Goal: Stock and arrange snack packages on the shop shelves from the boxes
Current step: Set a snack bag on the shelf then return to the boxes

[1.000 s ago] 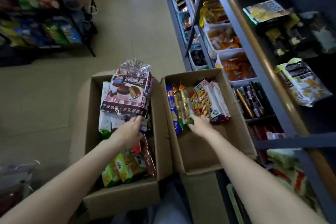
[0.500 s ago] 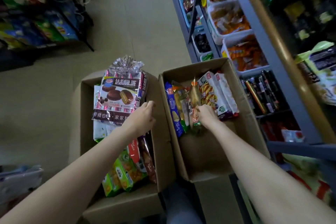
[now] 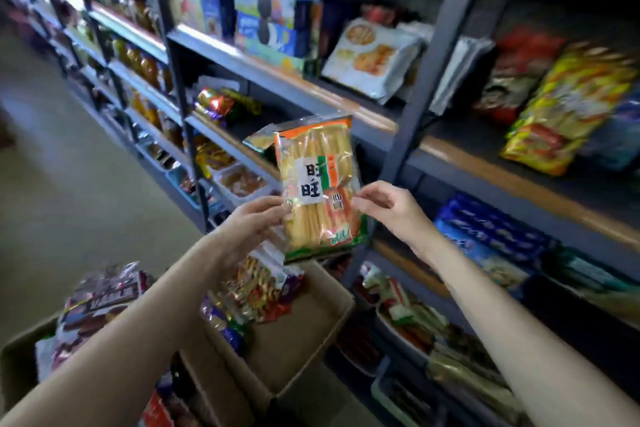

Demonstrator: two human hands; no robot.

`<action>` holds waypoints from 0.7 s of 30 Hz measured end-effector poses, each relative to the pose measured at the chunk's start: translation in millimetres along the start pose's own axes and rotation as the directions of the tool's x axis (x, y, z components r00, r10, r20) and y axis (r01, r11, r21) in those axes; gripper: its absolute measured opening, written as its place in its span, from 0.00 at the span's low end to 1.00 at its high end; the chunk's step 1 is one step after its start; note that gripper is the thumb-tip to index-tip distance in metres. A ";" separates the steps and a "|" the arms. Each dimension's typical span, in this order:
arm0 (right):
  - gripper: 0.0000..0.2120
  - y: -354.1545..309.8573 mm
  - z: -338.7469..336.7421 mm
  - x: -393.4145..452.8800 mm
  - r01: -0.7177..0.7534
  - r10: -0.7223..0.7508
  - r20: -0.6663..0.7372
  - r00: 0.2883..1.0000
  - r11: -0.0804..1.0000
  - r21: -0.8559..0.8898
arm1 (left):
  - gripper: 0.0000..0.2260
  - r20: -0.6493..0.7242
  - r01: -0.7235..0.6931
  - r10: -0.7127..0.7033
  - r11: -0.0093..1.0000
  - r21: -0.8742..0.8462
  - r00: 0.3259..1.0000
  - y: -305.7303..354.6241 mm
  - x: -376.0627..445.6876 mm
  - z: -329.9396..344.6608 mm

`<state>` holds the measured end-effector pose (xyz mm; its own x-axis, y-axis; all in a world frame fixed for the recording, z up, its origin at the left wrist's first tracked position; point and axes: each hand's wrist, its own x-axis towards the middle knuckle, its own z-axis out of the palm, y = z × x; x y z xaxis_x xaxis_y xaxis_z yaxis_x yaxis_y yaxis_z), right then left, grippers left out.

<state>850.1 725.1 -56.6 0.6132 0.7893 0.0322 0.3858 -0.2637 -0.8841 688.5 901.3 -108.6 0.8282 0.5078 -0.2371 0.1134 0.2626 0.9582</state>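
A clear packet of rice crackers [image 3: 318, 184] with orange and green trim is held upright in the air in front of the grey shelves [image 3: 446, 31]. My left hand [image 3: 252, 218] pinches its left edge and my right hand [image 3: 384, 204] pinches its right edge. Below stand two open cardboard boxes. The right box [image 3: 311, 333] holds several snack packs at its far end. The left box [image 3: 20, 367] holds a chocolate pie bag [image 3: 100, 302] and more packs.
The shelf behind the packet has a dark gap, with a similar packet [image 3: 263, 140] lying in it. Cookie boxes [image 3: 277, 17] and a white cracker bag [image 3: 374, 59] sit on the shelf above, blue packs [image 3: 485, 236] to the right. Open floor [image 3: 69, 184] lies to the left.
Both hands left the boxes and rose to shelf height. The rice cracker packet came out of the right box and is now held between both hands; my view swung up to the shelves.
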 end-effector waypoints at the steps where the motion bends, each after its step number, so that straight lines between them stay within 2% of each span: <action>1: 0.07 0.1 -17.7 -18.6 -0.021 0.017 -0.087 0.996 0.998 -0.054 | 0.17 0.028 -0.052 0.050 0.995 0.086 0.998 12.0 0.5 23.8; 4: 0.17 0.6 -72.7 -72.0 -0.161 0.109 -0.405 0.908 0.982 -0.097 | 0.03 0.148 -0.235 0.207 0.949 0.210 0.967 43.4 -1.5 111.2; 6: 0.25 -3.3 -108.1 -106.9 -0.200 0.131 -0.543 0.829 0.977 -0.069 | 0.05 0.225 -0.360 0.314 0.910 0.206 0.922 60.7 -11.7 172.1; 9: 0.32 -5.7 -166.5 -157.2 -0.117 0.032 -0.718 0.696 0.991 -0.069 | 0.10 0.342 -0.530 0.461 0.836 0.142 0.819 80.3 -32.2 254.0; 12: 0.27 -7.6 -222.1 -210.8 -0.111 -0.081 -0.843 0.532 0.980 -0.164 | 0.14 0.443 -0.651 0.564 0.756 0.062 0.697 94.9 -57.1 332.8; 15: 0.15 2.6 -281.6 -262.3 -0.114 -0.088 -0.915 0.394 0.983 -0.143 | 0.14 0.510 -0.762 0.643 0.647 0.037 0.571 99.0 -81.7 416.8; 18: 0.04 26.5 -340.9 -322.7 -0.161 -0.077 -0.949 0.304 0.978 -0.131 | 0.15 0.581 -0.809 0.648 0.587 0.030 0.492 84.9 -102.6 506.9; 21: 0.04 57.0 -394.4 -378.7 -0.188 -0.228 -0.947 0.228 0.943 -0.273 | 0.15 0.627 -0.822 0.628 0.568 0.035 0.460 62.6 -117.9 594.9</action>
<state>911.7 192.4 64.8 0.7040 -0.2851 0.6505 0.4365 -0.5488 -0.7129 924.4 369.8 74.4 0.7966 -0.1157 0.5933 -0.5977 -0.2971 0.7446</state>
